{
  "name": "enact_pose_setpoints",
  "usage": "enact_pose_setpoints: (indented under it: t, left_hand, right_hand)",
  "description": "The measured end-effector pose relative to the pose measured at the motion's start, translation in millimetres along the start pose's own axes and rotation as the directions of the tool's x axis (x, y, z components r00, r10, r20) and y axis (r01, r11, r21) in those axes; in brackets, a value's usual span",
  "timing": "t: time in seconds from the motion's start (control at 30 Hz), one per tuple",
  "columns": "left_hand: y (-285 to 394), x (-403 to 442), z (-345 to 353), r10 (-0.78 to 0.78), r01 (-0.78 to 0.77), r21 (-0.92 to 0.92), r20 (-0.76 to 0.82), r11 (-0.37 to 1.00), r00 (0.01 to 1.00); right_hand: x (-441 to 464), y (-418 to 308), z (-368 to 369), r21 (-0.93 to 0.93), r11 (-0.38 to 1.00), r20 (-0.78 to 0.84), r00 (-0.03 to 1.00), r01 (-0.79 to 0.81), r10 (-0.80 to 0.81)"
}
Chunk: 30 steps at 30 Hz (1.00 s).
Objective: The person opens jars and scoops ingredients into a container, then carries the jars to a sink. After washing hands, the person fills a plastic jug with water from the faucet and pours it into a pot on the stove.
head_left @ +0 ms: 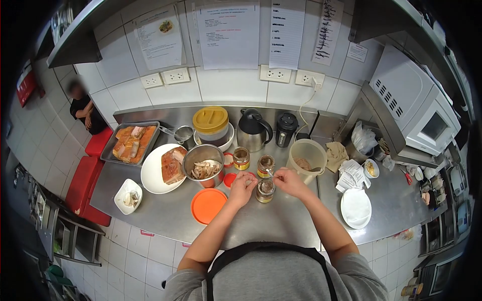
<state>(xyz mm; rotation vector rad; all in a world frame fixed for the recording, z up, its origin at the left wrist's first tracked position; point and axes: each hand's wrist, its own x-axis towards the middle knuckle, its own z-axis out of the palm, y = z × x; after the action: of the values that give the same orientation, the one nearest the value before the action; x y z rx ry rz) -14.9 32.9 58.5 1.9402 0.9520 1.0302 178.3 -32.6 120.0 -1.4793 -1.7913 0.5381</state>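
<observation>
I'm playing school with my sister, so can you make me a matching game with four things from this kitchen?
Things:
1. front jar
2. large flat lid
3. microwave
4. jug with a handle

Clues:
A. orange
B. silver and black
C. between the left hand and right hand
D. white, at the right

Pairs: 1-C, 2-A, 3-D, 4-B

Bright light, dark bowed edges (seemingly soft).
</observation>
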Motion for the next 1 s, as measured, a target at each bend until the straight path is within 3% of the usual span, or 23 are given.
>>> enact_pose_setpoints:
  t: [0.2, 0.3, 0.4, 0.53, 0.63, 0.73, 1.0]
  left_hand:
    - [5.2, -5.4, -5.5, -0.013, -0.01, 0.154, 0.149, 0.988, 0.989]
    - [-16.3, -23.9, 8.7, 0.014, -0.012, -0.011, 0.168, 1.0, 0.986]
    - [-20.1, -39.7, 26.8, 0.115, -0.108, -0.047, 0.186, 0.993, 0.976]
    - [-18.8, -35.3, 36.6, 0.022, -0.008, -0.072, 0.189, 0.997, 0.982]
    - [-24.3, -31.1, 39.8, -0.065, 0.142, -0.211, 0.332, 0.967, 0.941]
    - [-25.1, -34.2, 46.0, 0.059, -0.025, -0.213, 0.155, 0.977, 0.986]
    - [-33.2, -36.6, 50.6, 0.009, 0.034, -0.246, 0.174, 0.969, 0.985]
  right_hand:
    - [17.3, 17.3, 23.8, -0.268, 0.95, 0.098, 0.985, 0.163, -0.142]
    - [24.1, 11.5, 30.9, -0.374, 0.912, 0.108, 0.985, 0.169, -0.138]
    - [30.7, 20.4, 38.3, -0.419, 0.879, 0.179, 0.97, 0.226, -0.165]
    - [36.3, 24.5, 38.4, -0.315, 0.905, 0.314, 0.931, 0.287, -0.186]
    - [37.6, 22.5, 36.6, -0.274, 0.911, 0.383, 0.904, 0.309, -0.192]
    - [37.6, 19.0, 34.8, -0.255, 0.912, 0.432, 0.882, 0.32, -0.189]
    - [39.1, -4.3, 20.0, -0.179, 0.903, 0.558, 0.796, 0.39, -0.233]
